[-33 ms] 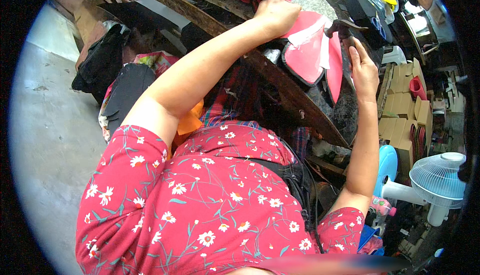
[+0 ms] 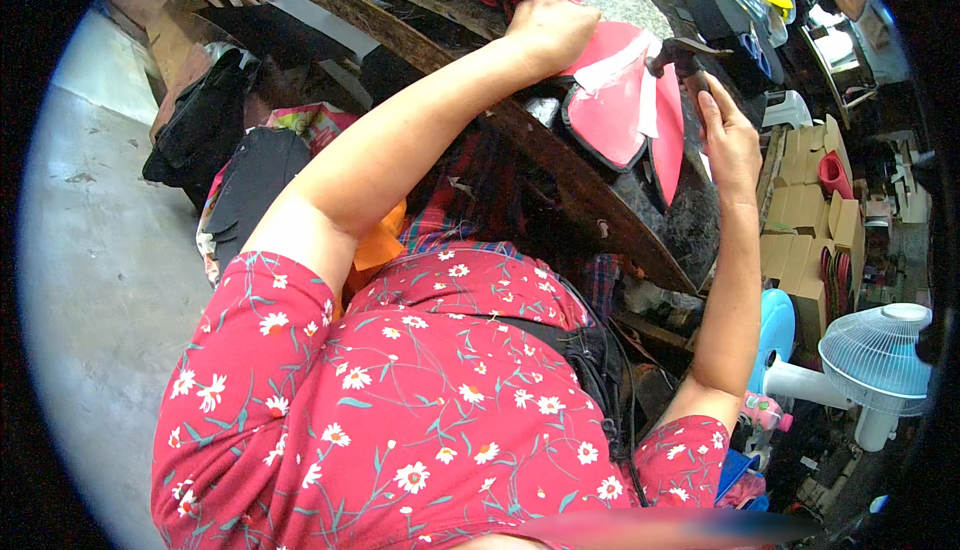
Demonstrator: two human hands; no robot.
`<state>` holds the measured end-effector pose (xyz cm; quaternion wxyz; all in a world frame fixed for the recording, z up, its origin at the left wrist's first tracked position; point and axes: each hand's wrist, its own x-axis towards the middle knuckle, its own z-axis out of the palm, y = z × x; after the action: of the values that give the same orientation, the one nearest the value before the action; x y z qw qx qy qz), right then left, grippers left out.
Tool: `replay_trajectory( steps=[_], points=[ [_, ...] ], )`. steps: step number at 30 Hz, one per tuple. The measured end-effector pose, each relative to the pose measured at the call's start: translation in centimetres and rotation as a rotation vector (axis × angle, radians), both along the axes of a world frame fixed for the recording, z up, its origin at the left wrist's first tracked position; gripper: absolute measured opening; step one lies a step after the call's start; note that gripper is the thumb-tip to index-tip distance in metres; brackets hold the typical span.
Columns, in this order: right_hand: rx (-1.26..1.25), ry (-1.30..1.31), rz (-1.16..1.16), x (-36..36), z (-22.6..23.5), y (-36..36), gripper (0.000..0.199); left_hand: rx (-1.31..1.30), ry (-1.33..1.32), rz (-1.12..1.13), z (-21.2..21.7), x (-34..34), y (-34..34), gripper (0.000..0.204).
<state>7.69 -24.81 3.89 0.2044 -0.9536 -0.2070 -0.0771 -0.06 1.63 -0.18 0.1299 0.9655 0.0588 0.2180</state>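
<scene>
One left hand [image 2: 555, 34] is clenched, contents unseen, beside black-edged flat pink pieces [image 2: 606, 122]. Right hand [image 2: 732, 140] grips a dark-headed hammer [image 2: 685, 53] near their right edge.

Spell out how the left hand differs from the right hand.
The left hand is curled beside the pink pieces, and whether it grips one is hidden; the right hand plainly grips the hammer by its handle. The left hand sits higher in the picture, the right hand lower and farther right. Both are bare.
</scene>
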Motion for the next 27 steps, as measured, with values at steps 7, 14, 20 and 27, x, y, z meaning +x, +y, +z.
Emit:
replay_trajectory(
  steps=[7,14,20,27],
  points=[
    [0.320,-0.055,0.129,-3.6,-0.3,-1.2,0.037,0.021,-0.133,0.070,-0.7,0.0,-0.3,0.016],
    [0.150,-0.228,0.318,-5.7,1.2,-3.0,0.036,0.059,-0.165,0.087,-0.8,-0.1,-0.4,0.016],
    [0.262,0.008,0.133,-6.6,-0.2,-3.3,0.038,0.045,-0.125,0.079,-0.9,0.2,-0.3,0.016],
    [0.214,-0.250,0.272,-3.7,-1.1,-4.5,0.035,0.013,-0.063,0.121,-1.0,0.5,-0.6,0.014]
  ],
)
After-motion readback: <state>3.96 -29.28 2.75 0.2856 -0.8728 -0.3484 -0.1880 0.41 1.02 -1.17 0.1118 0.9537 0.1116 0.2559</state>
